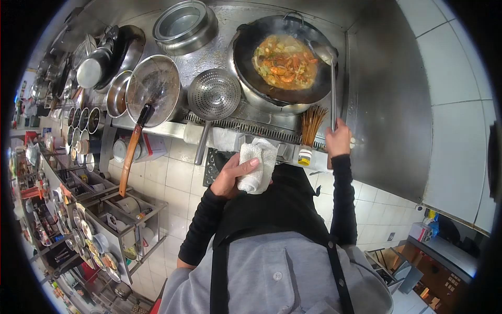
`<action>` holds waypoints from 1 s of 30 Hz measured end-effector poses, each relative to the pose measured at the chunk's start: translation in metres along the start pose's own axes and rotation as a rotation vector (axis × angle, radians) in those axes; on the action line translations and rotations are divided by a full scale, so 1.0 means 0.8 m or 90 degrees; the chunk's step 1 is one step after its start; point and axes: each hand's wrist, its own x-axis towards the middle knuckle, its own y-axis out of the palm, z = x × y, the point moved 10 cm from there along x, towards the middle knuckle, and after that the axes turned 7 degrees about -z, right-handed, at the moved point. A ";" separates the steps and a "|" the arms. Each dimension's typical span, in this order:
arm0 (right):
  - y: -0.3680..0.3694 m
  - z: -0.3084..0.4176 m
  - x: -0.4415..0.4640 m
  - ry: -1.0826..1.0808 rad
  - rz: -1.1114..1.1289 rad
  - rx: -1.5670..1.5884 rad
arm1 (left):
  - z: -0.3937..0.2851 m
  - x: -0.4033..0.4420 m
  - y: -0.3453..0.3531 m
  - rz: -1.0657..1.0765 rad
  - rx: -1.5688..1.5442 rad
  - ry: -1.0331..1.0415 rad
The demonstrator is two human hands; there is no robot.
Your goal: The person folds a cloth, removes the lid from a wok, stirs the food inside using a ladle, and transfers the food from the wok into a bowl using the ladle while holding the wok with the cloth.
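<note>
My left hand (228, 174) is closed round a folded white cloth (258, 165) in front of my apron. My right hand (338, 138) grips the long handle of a metal ladle (333, 94), whose bowl rests at the right inner side of a black wok (246, 57). In the wok lies a steaming orange-red stew (285, 63) with seafood-like pieces and greens. Just left of my right hand stands a bamboo wok brush (312, 125) with its bristles up. A perforated skimmer (213, 94) lies left of the wok, its handle pointing toward me.
Left on the steel counter are a wooden-handled strainer (153, 89), a steel pot (185, 31) and several stacked pans (93, 68). A rack with small dishes and bowls (89, 227) stands at far left. A steel wall (387, 104) bounds the stove on the right.
</note>
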 end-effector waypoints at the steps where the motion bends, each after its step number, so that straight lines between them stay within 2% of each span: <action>1: 0.010 0.002 0.013 -0.047 -0.032 -0.006 | 0.000 0.001 -0.001 -0.008 0.004 0.010; 3: 0.029 0.012 0.030 -0.140 -0.097 -0.018 | 0.002 0.004 -0.001 -0.022 0.012 0.030; 6: 0.083 0.001 0.030 0.237 0.153 0.220 | 0.006 0.003 -0.007 -0.036 0.038 0.011; 9: 0.135 0.006 0.020 0.293 0.256 0.466 | 0.012 0.003 -0.016 -0.063 0.053 0.007; 10: 0.143 0.007 0.011 0.288 0.289 0.482 | 0.014 0.005 -0.019 -0.060 0.058 0.007; 13: 0.087 0.067 -0.025 0.218 0.295 0.380 | 0.019 0.014 -0.037 -0.070 0.089 0.024; 16: 0.030 0.093 -0.046 -0.148 0.113 0.183 | 0.023 0.027 -0.064 -0.102 0.141 0.066; 19: -0.001 0.082 -0.047 0.006 0.152 0.197 | 0.018 0.031 -0.075 -0.110 0.159 0.081; 20: -0.002 0.070 -0.040 -0.018 0.106 0.180 | 0.015 0.029 -0.073 -0.112 0.146 0.071; 24: 0.025 0.023 0.007 0.032 0.044 0.079 | 0.012 0.037 -0.065 -0.076 0.134 0.069; 26: 0.051 -0.003 0.030 0.068 0.031 0.101 | 0.010 0.038 -0.063 -0.091 0.148 0.066; 30: 0.087 0.001 0.078 0.123 0.042 0.196 | 0.016 0.044 -0.048 -0.109 0.178 0.059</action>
